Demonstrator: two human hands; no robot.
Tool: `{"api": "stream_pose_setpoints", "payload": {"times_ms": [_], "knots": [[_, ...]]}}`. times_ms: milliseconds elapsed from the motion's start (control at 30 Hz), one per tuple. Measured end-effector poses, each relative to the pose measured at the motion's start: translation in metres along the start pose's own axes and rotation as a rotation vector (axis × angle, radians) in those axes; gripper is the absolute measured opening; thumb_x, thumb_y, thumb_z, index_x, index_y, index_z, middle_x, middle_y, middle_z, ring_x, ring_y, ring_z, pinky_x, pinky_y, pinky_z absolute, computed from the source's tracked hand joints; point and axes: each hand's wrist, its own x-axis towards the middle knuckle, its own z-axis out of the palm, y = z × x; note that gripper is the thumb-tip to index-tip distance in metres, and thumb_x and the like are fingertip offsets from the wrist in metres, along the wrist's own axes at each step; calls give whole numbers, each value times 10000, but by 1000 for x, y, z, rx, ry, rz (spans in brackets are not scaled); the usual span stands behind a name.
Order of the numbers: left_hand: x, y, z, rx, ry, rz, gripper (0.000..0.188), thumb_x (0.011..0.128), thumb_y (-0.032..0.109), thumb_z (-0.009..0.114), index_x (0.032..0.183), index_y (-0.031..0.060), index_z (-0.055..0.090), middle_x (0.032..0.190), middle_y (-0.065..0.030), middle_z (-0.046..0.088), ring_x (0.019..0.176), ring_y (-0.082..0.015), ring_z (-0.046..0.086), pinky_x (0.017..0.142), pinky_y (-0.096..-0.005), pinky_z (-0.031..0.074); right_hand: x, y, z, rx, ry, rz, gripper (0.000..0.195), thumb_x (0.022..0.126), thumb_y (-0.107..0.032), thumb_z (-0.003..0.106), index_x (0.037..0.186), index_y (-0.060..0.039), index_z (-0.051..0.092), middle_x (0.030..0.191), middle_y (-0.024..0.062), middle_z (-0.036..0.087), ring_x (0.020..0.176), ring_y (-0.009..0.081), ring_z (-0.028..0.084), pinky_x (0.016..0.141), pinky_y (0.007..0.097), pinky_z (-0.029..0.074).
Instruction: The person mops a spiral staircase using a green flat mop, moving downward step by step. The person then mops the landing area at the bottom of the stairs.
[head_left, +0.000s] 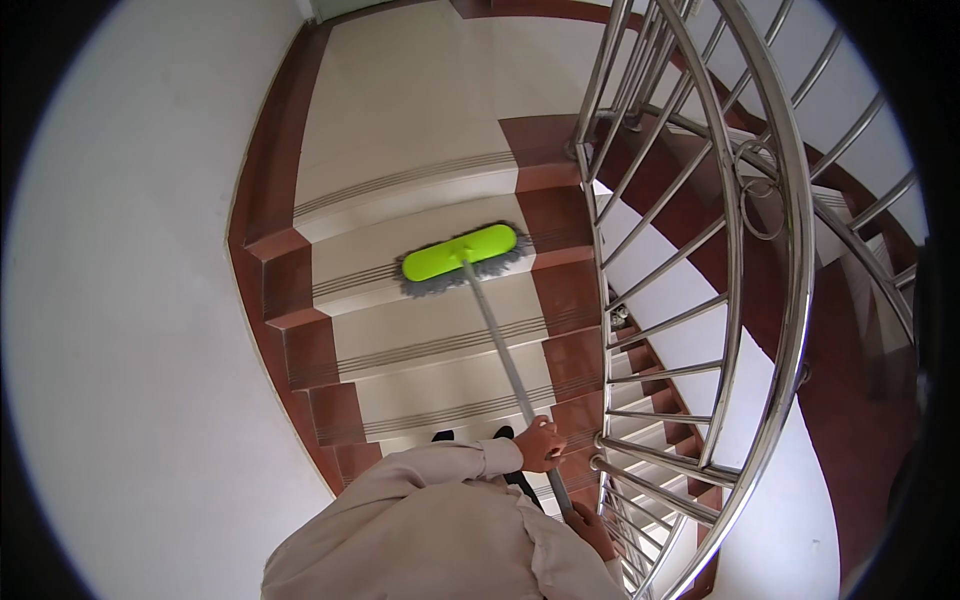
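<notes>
A dust mop with a lime-green head (480, 241) and grey fringe rests on a stair tread two steps up, its fringe reaching over the step's edge. Its long grey handle (498, 337) slants down toward me. My left hand (541, 444) is wrapped around the handle at about waist height. Lower on the same handle, near its end, my right hand (590, 529) grips it close to the railing. Part of the right hand is hidden by my shirt front.
Cream stairs (442, 337) with red-brown borders rise to a landing (442, 82). On the left runs a white wall (135, 285); on the right, a stainless steel railing (787, 225) with rings on it. Lower stairs (652, 412) show through its bars. My dark shoes (504, 433) stand below the mop.
</notes>
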Motion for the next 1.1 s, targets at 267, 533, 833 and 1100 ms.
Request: {"api": "stream_pose_setpoints", "payload": {"times_ms": [267, 533, 833, 1100], "knots": [[69, -7, 32, 215, -28, 198, 288, 753, 317, 600, 548, 121, 550, 588, -53, 559, 691, -246, 518, 804, -419, 344, -23, 20, -33, 57, 168, -60, 291, 924, -197, 541, 1141, -7, 583, 727, -30, 539, 648, 53, 471, 564, 216, 385], [82, 14, 6, 262, 2, 33, 340, 774, 240, 637, 530, 136, 424, 511, -43, 460, 644, -263, 494, 848, -442, 339, -17, 1, -48, 172, 28, -121, 293, 914, -123, 565, 1188, -17, 552, 744, -32, 564, 656, 50, 514, 567, 211, 420], [105, 26, -75, 300, 305, 13, 241, 747, 179, 676, 644, 101, 473, 646, -36, 485, 782, -236, 489, 1018, -447, 289, 24, -91, -20, 155, -58, -90, 296, 912, -130, 544, 1204, -88, 520, 622, -9, 493, 492, 52, 440, 427, 200, 325], [103, -3, -72, 353, 318, 84, 183, 835, 195, 595, 720, 73, 525, 833, -74, 485, 1034, -256, 479, 1110, -472, 222, 87, -130, -14, 153, -129, -99, 216, 930, -188, 527, 1138, -138, 494, 596, -11, 470, 412, 49, 384, 366, 207, 318]]}}
